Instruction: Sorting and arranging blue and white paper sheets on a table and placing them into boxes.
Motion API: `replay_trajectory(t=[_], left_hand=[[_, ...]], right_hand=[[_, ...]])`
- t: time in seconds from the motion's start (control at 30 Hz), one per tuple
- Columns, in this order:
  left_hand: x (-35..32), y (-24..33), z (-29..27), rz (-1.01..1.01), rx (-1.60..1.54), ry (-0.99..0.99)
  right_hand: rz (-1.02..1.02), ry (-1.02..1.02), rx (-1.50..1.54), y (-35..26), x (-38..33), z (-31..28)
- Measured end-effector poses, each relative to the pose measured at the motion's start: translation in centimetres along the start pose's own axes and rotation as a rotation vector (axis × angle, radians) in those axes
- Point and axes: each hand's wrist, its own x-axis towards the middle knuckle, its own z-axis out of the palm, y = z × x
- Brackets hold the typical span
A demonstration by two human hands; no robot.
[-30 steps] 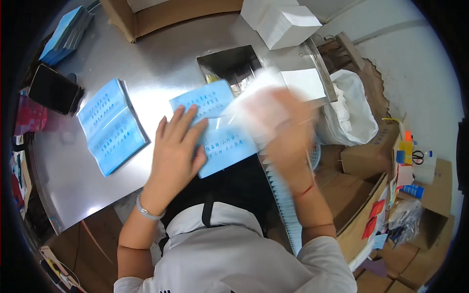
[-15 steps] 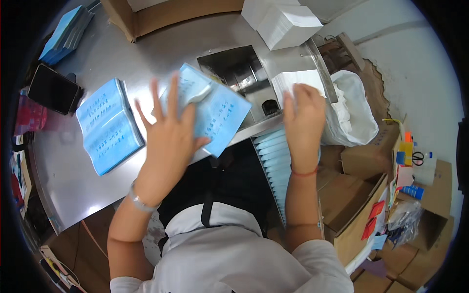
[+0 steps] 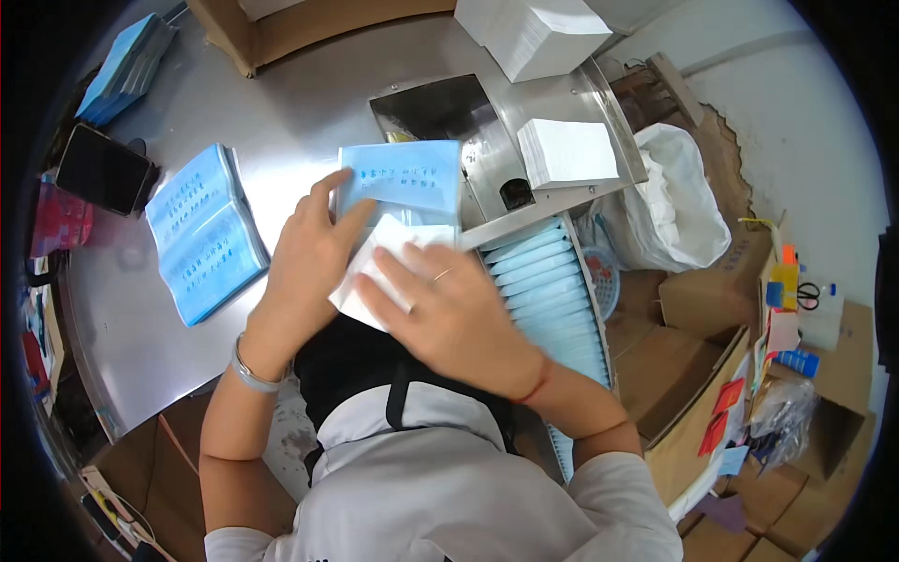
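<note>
Flat in front of me at the table's near edge lies a blue printed plastic sleeve (image 3: 405,167). My left hand (image 3: 309,248) pinches its left edge between thumb and fingers. A folded white paper sheet (image 3: 356,298) overlaps the sleeve's near end. My right hand (image 3: 468,323), partly blurred, has its fingers on that sheet, holding it against the sleeve. A stack of similar blue sleeves (image 3: 208,239) lies to the left of my left hand. Right of the sleeve, a stack of white paper sheets (image 3: 567,155) sits on the metal table.
A row of pale blue packets (image 3: 538,290) fills a box below the table edge. A white bag (image 3: 679,197) stands right of the table. A black phone (image 3: 103,169) leans at the far left. A taller white paper stack (image 3: 538,37) stands at the back.
My right hand has come from the white paper stack leftward to the sleeve with a white sheet. My left hand has closed on the sleeve, which is turned straighter now.
</note>
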Motion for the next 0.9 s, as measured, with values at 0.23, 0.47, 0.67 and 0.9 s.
replay_trajectory(t=[0.23,0.47,0.67,0.9], left_hand=[[1.9,5.0,0.3,0.188,-0.443,-0.084],[-6.1,-5.5,-4.5,-0.341,0.351,0.475],[-5.3,-5.8,-5.1,-0.419,0.495,0.230],[-0.7,3.5,2.4,-0.044,-0.051,0.107]], right_hand=[[0.205,-0.310,-0.167,10.1,3.2,4.5],[0.473,0.399,-0.170,9.3,2.2,-1.1],[0.554,0.205,-0.594,11.3,0.0,-0.9],[0.445,0.166,-0.388,11.9,-1.0,-4.3]])
